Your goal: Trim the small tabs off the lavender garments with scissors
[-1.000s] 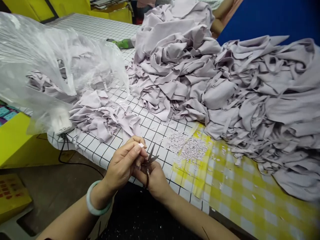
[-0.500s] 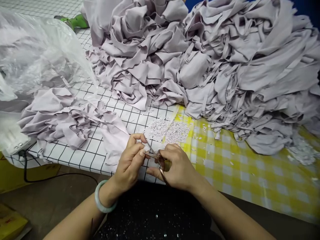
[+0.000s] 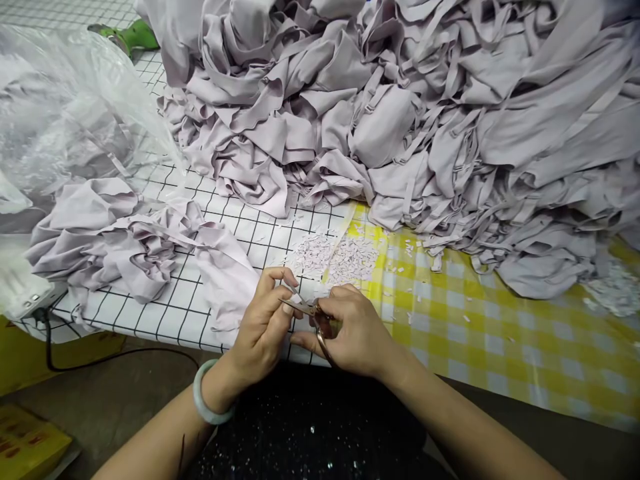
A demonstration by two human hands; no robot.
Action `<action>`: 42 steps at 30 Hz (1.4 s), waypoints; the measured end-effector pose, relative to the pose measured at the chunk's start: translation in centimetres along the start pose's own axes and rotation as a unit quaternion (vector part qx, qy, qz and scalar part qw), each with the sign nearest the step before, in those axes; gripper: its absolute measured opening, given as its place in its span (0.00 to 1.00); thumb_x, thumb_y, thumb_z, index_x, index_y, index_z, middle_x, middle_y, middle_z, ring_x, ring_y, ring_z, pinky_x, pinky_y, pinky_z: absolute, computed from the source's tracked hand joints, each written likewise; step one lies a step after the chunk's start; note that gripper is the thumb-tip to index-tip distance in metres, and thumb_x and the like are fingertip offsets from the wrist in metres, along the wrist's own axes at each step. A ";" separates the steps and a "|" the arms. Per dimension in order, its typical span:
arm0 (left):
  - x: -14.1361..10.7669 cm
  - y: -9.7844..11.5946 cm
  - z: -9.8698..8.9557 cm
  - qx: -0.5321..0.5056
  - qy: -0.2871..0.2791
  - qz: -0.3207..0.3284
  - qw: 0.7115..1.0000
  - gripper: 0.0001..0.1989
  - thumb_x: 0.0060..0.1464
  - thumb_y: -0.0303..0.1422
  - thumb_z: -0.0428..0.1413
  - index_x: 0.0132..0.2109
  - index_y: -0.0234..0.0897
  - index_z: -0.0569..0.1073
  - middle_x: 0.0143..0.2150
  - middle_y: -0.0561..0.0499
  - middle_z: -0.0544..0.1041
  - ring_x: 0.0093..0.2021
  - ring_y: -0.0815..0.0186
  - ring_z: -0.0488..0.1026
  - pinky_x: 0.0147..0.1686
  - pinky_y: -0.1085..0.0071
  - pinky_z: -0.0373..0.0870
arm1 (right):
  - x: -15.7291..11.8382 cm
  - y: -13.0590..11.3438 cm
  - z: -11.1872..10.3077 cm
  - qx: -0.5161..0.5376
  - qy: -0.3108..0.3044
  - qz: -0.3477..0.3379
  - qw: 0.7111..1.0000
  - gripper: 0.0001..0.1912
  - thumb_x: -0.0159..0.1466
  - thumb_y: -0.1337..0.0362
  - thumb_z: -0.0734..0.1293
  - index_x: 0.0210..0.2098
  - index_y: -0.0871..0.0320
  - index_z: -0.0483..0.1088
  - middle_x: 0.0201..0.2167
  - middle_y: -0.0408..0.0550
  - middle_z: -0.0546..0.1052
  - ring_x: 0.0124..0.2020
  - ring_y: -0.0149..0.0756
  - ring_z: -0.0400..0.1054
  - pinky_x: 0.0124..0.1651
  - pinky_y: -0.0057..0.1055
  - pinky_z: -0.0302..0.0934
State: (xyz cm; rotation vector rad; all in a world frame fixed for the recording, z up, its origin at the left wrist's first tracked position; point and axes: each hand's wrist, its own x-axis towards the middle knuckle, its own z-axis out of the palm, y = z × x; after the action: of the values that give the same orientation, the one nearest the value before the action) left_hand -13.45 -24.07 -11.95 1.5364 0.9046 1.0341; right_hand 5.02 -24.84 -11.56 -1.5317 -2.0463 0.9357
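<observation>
One pair of scissors (image 3: 316,311), parted, at near edge of surface (image 3: 270,235); right grip (image 3: 361,333) curled round handles. Left grip (image 3: 266,323) pinched, seemingly on pale bit (image 3: 297,298) at blades. Step looks like snipping; next cut calls for steady pinch.

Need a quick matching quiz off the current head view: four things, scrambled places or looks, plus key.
Things
1. Scissors
2. Bracelet
3. Small scraps
4. Plastic bag

Places or looks
A. Spread across the white grid cloth and the yellow check cloth
B. See-through, at the picture's left side
C. Around the wrist of the left hand
D. Held in the right hand

Pairs: 1-D, 2-C, 3-A, 4-B
</observation>
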 end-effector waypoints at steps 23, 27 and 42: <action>0.4 1.1 -6.3 0.310 -0.086 0.054 0.945 0.05 0.61 0.27 0.55 0.44 0.39 0.70 0.56 0.40 0.69 0.57 0.52 0.65 0.57 0.52 0.66 | -1.9 5.8 -3.9 -0.027 0.196 0.177 0.964 0.33 0.53 0.31 0.68 0.36 0.54 0.67 0.31 0.48 0.73 0.26 0.38 0.64 0.31 0.35 0.59; 2.4 -1.6 -12.8 0.493 0.078 0.067 0.864 0.10 0.55 0.24 0.55 0.45 0.35 0.73 0.50 0.38 0.69 0.54 0.47 0.64 0.55 0.45 0.63 | -0.8 4.8 -3.5 -0.010 0.217 0.136 0.967 0.26 0.57 0.38 0.70 0.40 0.53 0.69 0.37 0.51 0.73 0.34 0.43 0.67 0.38 0.40 0.63; -0.6 6.4 -11.1 -0.079 -0.099 -0.258 0.958 0.17 0.65 0.42 0.52 0.36 0.34 0.77 0.21 0.57 0.57 0.21 0.72 0.51 0.19 0.74 0.49 | 8.2 -6.2 6.9 0.432 0.055 0.032 0.900 0.09 0.54 0.62 0.69 0.33 0.55 0.66 0.27 0.40 0.70 0.28 0.31 0.66 0.34 0.29 0.65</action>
State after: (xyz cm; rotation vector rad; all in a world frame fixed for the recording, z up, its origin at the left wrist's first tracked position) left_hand -23.82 -22.13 -4.65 1.1550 0.9843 0.5485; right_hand -6.33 -19.93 -12.39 -1.1034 -1.2032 1.4708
